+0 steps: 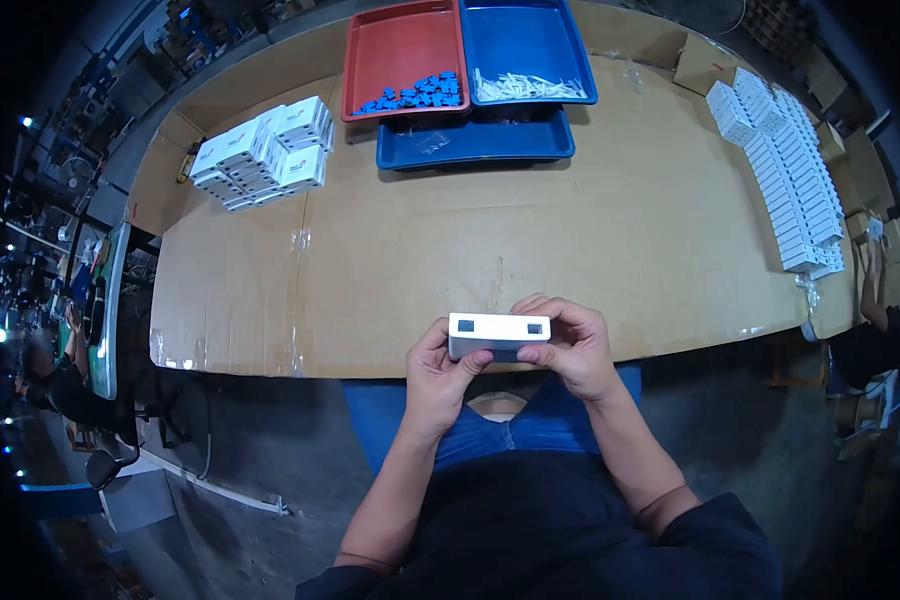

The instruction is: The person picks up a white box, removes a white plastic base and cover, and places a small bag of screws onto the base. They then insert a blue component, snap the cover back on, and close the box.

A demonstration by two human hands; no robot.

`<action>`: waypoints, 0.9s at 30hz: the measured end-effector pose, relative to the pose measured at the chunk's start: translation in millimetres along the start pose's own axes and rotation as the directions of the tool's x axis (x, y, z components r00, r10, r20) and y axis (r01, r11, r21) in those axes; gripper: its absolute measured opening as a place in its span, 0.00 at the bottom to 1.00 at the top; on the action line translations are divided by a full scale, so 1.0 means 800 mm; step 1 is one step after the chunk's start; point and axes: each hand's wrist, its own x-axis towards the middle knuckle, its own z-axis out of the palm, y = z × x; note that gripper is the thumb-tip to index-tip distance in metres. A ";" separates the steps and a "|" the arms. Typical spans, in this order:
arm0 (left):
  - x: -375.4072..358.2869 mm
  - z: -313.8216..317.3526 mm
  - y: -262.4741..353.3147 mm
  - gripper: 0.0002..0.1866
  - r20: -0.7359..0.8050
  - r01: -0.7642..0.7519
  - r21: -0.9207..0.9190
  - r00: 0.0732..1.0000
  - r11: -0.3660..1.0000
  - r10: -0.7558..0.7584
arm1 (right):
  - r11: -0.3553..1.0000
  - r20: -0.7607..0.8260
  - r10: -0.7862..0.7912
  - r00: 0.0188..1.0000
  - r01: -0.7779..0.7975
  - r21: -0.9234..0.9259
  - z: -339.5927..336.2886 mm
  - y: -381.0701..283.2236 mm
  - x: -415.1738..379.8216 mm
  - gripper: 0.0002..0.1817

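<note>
Between my two hands I hold a white rectangular box-shaped piece (pixel 497 326) with a dark square opening near each end of its upturned side. My left hand (pixel 438 372) grips its left end, the thumb pressed on the near face. On the right end, my right hand (pixel 574 355) is closed, with the thumb on the near face and the fingers behind. The piece is just over the front edge of the cardboard-covered table (pixel 410 260). Its underside and far face are hidden.
A red tray (pixel 405 50) of small blue parts and a blue tray (pixel 530 40) of white parts rest above another blue tray (pixel 475 145). White boxes (pixel 260 155) are stacked at left. Rows of white pieces (pixel 785 180) line the right. Other people sit at both sides.
</note>
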 end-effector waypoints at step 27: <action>0.011 0.033 -0.030 0.23 -0.130 -0.088 0.326 0.982 0.941 0.136 | 0.925 -0.223 0.262 0.939 -0.310 -0.219 0.019 0.000 -0.019 0.51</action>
